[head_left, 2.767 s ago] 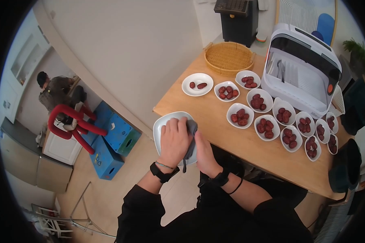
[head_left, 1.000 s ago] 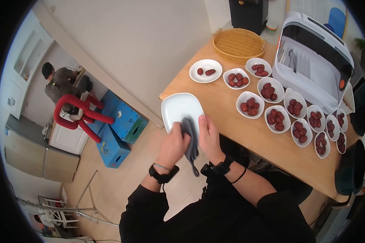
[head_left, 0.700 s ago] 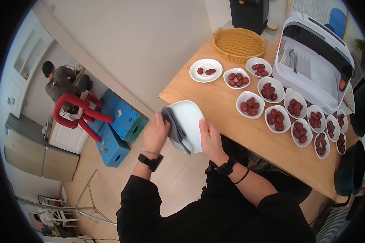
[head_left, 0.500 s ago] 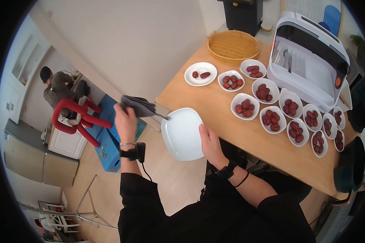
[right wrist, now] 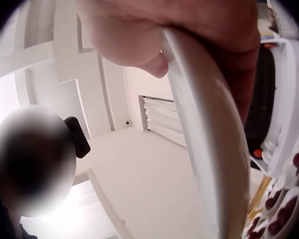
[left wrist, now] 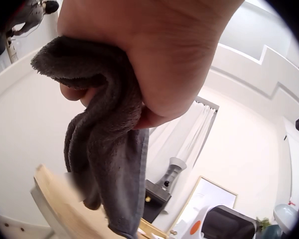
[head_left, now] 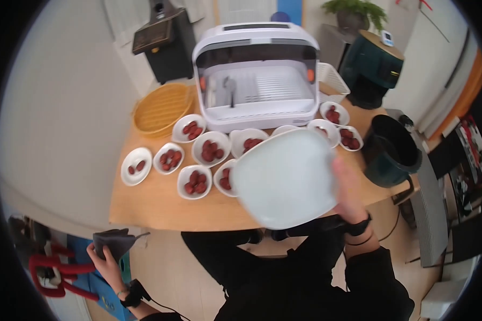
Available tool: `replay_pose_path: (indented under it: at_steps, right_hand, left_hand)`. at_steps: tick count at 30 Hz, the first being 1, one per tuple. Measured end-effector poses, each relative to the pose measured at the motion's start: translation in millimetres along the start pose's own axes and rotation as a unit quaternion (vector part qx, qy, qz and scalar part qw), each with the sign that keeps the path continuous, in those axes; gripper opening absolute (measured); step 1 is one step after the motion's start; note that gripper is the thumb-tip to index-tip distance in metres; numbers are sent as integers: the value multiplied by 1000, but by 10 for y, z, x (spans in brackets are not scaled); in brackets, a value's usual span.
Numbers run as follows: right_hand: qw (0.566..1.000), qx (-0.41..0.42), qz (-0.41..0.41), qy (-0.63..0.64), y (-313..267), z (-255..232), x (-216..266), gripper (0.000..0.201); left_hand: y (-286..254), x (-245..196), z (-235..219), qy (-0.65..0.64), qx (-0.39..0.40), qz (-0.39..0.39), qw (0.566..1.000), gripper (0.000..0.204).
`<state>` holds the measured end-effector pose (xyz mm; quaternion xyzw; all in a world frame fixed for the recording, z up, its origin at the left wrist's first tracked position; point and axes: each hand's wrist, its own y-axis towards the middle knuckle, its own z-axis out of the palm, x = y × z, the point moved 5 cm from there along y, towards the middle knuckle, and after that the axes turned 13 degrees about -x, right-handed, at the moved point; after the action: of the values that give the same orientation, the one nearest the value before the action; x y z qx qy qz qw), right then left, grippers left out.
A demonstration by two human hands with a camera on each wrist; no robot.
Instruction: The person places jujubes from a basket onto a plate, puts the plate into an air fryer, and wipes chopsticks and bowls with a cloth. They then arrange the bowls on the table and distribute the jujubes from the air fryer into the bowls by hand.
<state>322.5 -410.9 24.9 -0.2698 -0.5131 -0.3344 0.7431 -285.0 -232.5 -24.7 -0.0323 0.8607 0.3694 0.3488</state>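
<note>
The white square-shaped plate [head_left: 286, 179] is in the air over the table's front edge, gripped at its right rim by my right hand [head_left: 349, 192]. In the right wrist view the plate [right wrist: 209, 134] stands edge-on, with the thumb of the right hand [right wrist: 189, 35] on one face and fingers on the other. Off to the far left, beyond the table, my left hand [head_left: 107, 265] grips a grey cloth [head_left: 114, 242]. The cloth [left wrist: 114, 149] hangs in folds from the left hand [left wrist: 154, 55] in the left wrist view.
On the wooden table [head_left: 160, 208] stand several white bowls of red dates, a small plate [head_left: 136, 167] with two dates, a wicker basket [head_left: 163, 109] and a white dish box [head_left: 257, 115]. A dark green pot [head_left: 388, 155] is at the right. The held plate covers some bowls.
The view has swung right toward the table. The plate has moved right and up, in front of the bowls. The left hand and cloth, earlier over the plate, are now far from it.
</note>
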Motion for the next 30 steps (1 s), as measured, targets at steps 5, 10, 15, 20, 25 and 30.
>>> replay_pose_path:
  at_steps: [5,10,15,20,25,30]
  right_hand:
    - [965,-169,-196,44,226,-1626,1249,46]
    - [945,-248,-212,-5,721,-2972,1621,45]
    - [953,-278,-79,-96,1111,-3206,1445,40]
    - [937,-201,-5,-285,1295,-3174,1297,36]
    - [882,-172,17,-438,1322,-2934,1312,29]
    - [785,-139,57,-601,1541,-3045,1310,28]
  left_hand:
    - [-98,-470,485,-64,63,11,996,31]
    - [-185,-966,799,-157,129,24,979,41]
    - [-206,-1331,679,-169,172,39,970,46]
    - [-10,-504,5,-409,102,-177,889,49]
    - [37,2114,-724,390,294,241,839,43]
    - [15,608,-1164,192,219,-125,948,30]
